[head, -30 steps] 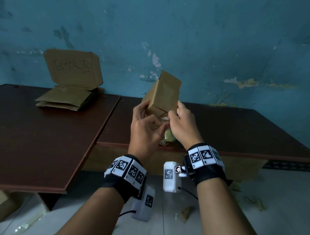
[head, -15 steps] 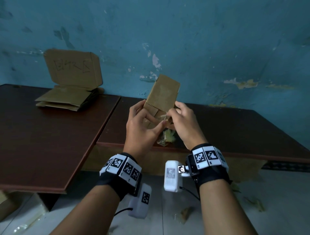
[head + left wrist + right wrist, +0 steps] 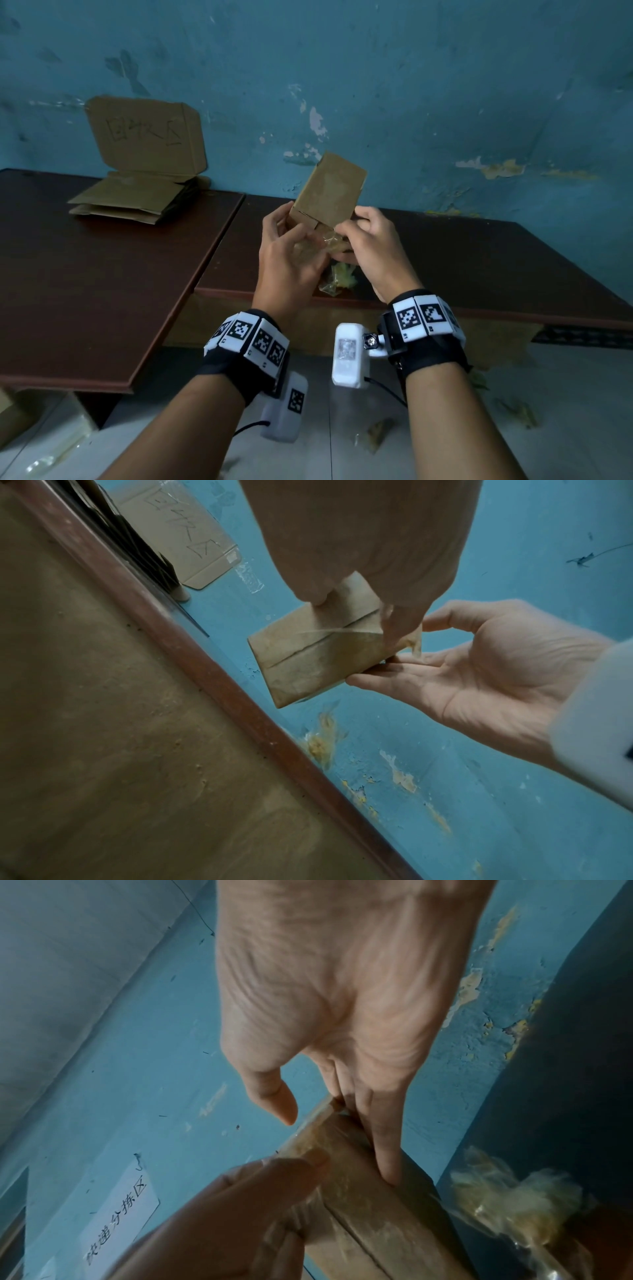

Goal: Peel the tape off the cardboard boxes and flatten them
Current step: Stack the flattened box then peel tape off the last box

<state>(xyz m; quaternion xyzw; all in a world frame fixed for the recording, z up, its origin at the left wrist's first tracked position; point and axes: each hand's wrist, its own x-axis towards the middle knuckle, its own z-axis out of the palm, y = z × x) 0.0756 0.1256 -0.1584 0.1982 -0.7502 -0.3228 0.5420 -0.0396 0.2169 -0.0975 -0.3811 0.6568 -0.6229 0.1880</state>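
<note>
One cardboard box (image 3: 329, 192) held above table (image 3: 479, 267), left hand (image 3: 291, 263) pinching tape (image 3: 304, 1142) at its end, right hand (image 3: 373, 253) curled round the same end

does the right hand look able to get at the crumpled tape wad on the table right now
Probably, once freed: the tape wad lies just below the right hand with nothing between, but that hand is busy holding the small box.

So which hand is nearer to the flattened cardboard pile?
Left. The left hand holds the small box on the side toward the pile; the right hand holds its far side.
</note>
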